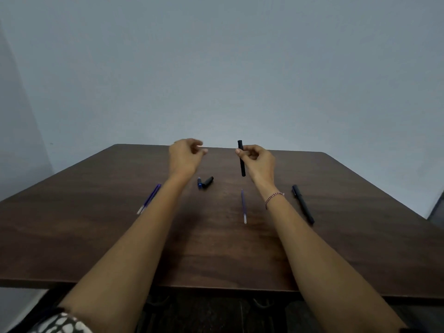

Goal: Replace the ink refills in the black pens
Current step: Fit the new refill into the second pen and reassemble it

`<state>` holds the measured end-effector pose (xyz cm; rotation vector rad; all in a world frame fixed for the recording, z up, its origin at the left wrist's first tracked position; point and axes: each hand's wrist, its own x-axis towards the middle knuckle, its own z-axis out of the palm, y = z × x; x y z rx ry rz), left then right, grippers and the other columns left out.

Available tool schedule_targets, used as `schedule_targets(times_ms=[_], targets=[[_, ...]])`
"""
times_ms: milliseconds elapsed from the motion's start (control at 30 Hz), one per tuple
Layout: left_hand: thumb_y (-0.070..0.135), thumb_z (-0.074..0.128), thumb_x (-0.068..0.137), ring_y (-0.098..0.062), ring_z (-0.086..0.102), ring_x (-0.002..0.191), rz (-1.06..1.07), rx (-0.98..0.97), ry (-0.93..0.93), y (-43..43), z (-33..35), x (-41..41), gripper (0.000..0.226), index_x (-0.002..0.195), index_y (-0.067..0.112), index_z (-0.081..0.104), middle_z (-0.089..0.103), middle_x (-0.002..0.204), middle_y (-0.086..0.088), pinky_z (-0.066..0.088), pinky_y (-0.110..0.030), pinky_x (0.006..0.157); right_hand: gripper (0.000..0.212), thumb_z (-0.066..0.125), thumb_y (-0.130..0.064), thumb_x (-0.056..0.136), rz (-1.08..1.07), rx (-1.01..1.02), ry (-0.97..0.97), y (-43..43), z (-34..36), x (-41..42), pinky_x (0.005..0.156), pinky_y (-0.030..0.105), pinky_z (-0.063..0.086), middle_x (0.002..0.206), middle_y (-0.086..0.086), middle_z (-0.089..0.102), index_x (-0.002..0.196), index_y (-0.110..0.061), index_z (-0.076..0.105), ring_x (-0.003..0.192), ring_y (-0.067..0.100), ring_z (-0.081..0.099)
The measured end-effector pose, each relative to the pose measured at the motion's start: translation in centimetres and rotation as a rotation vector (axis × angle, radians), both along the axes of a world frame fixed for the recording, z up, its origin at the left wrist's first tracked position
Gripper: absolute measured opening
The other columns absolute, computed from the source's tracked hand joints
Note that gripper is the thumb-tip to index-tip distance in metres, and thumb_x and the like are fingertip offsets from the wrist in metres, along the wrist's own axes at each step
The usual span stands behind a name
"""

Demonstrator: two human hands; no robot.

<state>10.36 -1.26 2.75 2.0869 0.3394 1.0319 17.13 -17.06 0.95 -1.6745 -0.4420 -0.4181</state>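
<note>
My right hand (258,159) pinches a black pen barrel (241,164), held upright above the brown table (96,236). My left hand (186,155) hovers level with it to the left, fingers loosely curled; I see nothing in it, though the fingertips are blurred. Below the left hand lie a black cap (208,181) and a small blue piece (199,183), side by side. A single blue refill (243,206) lies on the table between my forearms. Two purple-blue refills (149,199) lie together to the left. A whole black pen (303,204) lies to the right of my right wrist.
The table's far edge meets a plain grey wall just behind my hands. A dark gap and floor show past the table's right corner (436,207). Dark chair or floor parts show under the near edge (216,313).
</note>
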Motion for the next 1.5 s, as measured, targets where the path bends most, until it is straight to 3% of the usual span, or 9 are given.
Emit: schedule_targets(times_ms=[233, 367, 500, 633, 767, 833, 933, 1100, 1500], targets=[[0.022, 0.075, 0.078, -0.009, 0.064, 0.085, -0.234, -0.031, -0.06, -4.2, -2.5, 1.3, 0.041, 0.115, 0.007, 0.065, 0.067, 0.087, 0.004, 0.047, -0.015, 0.079, 0.027, 0.074, -0.028, 0.081, 0.003, -0.044, -0.022, -0.1, -0.4, 0.6, 0.067, 0.012, 0.046, 0.079, 0.001, 0.065, 0.097, -0.007, 0.067, 0.077, 0.01, 0.06], [0.021, 0.076, 0.076, -0.009, 0.065, 0.083, -0.303, -0.004, 0.023, -3.6, -2.8, 0.7, 0.037, 0.11, 0.01, 0.068, 0.072, 0.094, -0.004, 0.052, -0.021, 0.081, 0.028, 0.074, -0.028, 0.08, 0.036, -0.074, -0.024, 0.1, -0.6, 0.6, 0.068, 0.01, 0.047, 0.081, 0.0, 0.067, 0.098, -0.007, 0.068, 0.078, 0.009, 0.062], [0.02, 0.078, 0.073, -0.009, 0.065, 0.078, -0.32, 0.012, 0.043, -3.7, -2.8, 0.3, 0.033, 0.103, 0.007, 0.071, 0.073, 0.092, -0.008, 0.049, -0.014, 0.073, 0.022, 0.075, -0.028, 0.079, 0.07, -0.11, -0.036, 0.4, -0.8, 0.2, 0.063, 0.002, 0.045, 0.075, -0.008, 0.064, 0.094, -0.014, 0.067, 0.074, 0.002, 0.061], [0.015, 0.079, 0.072, -0.011, 0.066, 0.076, -0.294, -0.03, 0.043, -3.7, -3.0, 0.4, 0.032, 0.101, 0.003, 0.07, 0.073, 0.09, -0.011, 0.052, -0.018, 0.074, 0.028, 0.075, -0.028, 0.079, 0.09, -0.132, -0.013, 0.5, -0.7, 0.1, 0.074, 0.016, 0.051, 0.083, 0.0, 0.068, 0.098, -0.009, 0.067, 0.081, 0.01, 0.065], [0.012, 0.078, 0.073, -0.013, 0.067, 0.075, -0.278, -0.064, 0.053, -3.3, -3.3, 0.5, 0.028, 0.098, 0.003, 0.07, 0.072, 0.088, -0.011, 0.057, -0.027, 0.075, 0.031, 0.071, -0.024, 0.084, 0.212, -0.2, 0.061, 0.3, -0.2, 0.0, 0.063, 0.017, 0.053, 0.092, 0.009, 0.068, 0.105, -0.003, 0.064, 0.072, 0.008, 0.062], [0.013, 0.078, 0.073, -0.011, 0.066, 0.072, -0.265, -0.071, 0.059, -3.2, -3.3, 0.6, 0.026, 0.096, 0.004, 0.07, 0.072, 0.085, -0.009, 0.057, -0.026, 0.072, 0.031, 0.067, -0.027, 0.086, 0.247, -0.321, 0.07, -0.5, 0.4, 0.1, 0.059, 0.015, 0.053, 0.09, 0.011, 0.069, 0.106, -0.003, 0.063, 0.07, 0.007, 0.062], [0.014, 0.081, 0.07, -0.003, 0.061, 0.062, -0.246, -0.074, 0.062, -3.2, -3.4, 0.8, 0.023, 0.089, 0.006, 0.071, 0.068, 0.074, -0.002, 0.051, -0.013, 0.061, 0.028, 0.068, -0.035, 0.084, 0.103, -0.752, -0.022, -2.2, 1.4, 0.8, 0.065, 0.025, 0.05, 0.075, 0.008, 0.069, 0.081, -0.008, 0.066, 0.062, 0.012, 0.06], [0.017, 0.082, 0.068, 0.003, 0.056, 0.06, -0.233, -0.054, 0.079, -3.3, -3.5, 0.8, 0.021, 0.083, 0.01, 0.069, 0.062, 0.068, 0.004, 0.047, -0.01, 0.057, 0.041, 0.071, -0.046, 0.078, 0.15, -1.191, 0.251, -3.0, 1.7, 0.4, 0.052, 0.022, 0.046, 0.058, 0.0, 0.061, 0.059, -0.012, 0.06, 0.053, 0.014, 0.054], [0.019, 0.082, 0.068, 0.001, 0.056, 0.063, -0.231, -0.047, 0.081, -3.0, -3.6, 0.9, 0.021, 0.082, 0.012, 0.067, 0.062, 0.068, 0.005, 0.043, -0.007, 0.056, 0.028, 0.073, -0.037, 0.078, 0.235, -1.257, 0.421, -1.8, 1.5, -0.6, 0.049, 0.019, 0.044, 0.059, -0.003, 0.058, 0.062, -0.016, 0.066, 0.054, 0.012, 0.052]])
